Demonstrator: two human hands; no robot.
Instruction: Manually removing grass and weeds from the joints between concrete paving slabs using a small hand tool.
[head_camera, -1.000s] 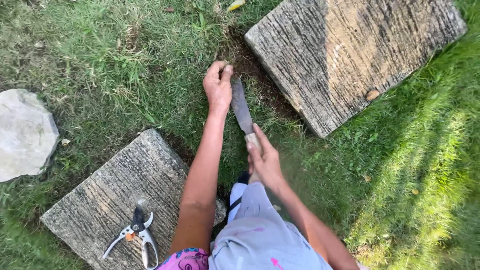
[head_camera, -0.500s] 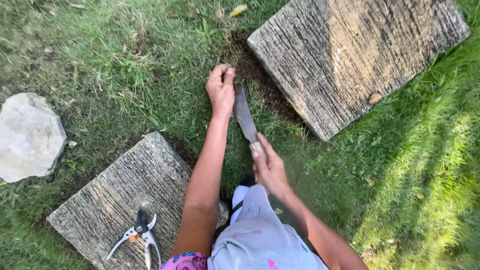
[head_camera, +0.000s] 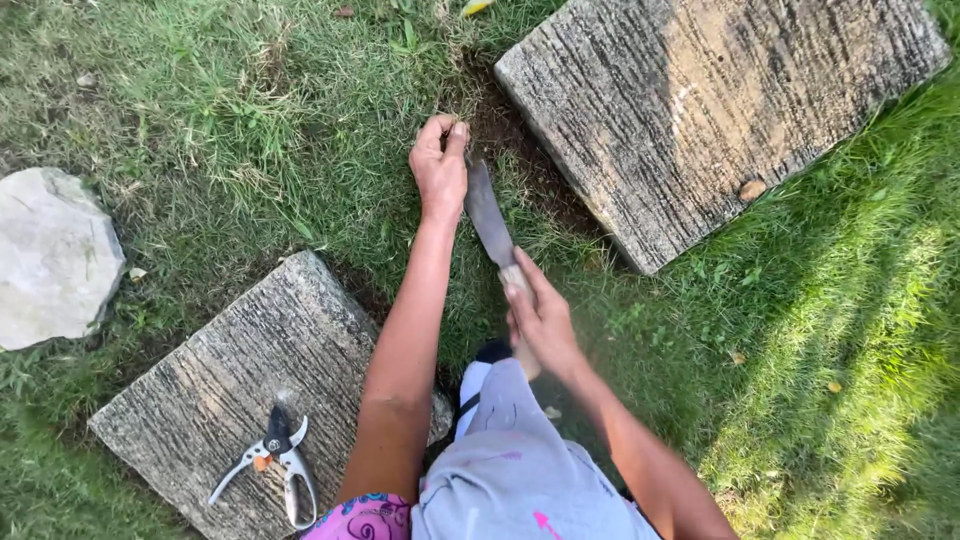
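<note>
Broad grey knife (head_camera: 490, 215) — tip at grass tuft (head_camera: 452, 100), blade angled up-left.

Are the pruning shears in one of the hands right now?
No, the pruning shears lie on the near stone slab, while the right hand grips a knife.

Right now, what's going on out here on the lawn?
A person crouches on the grass. The left hand grips a tuft of grass beside the large grey stone paver, while the right hand holds a long dull metal blade pointed at that tuft. White-handled pruning shears lie unused on the nearer stone slab.
</note>
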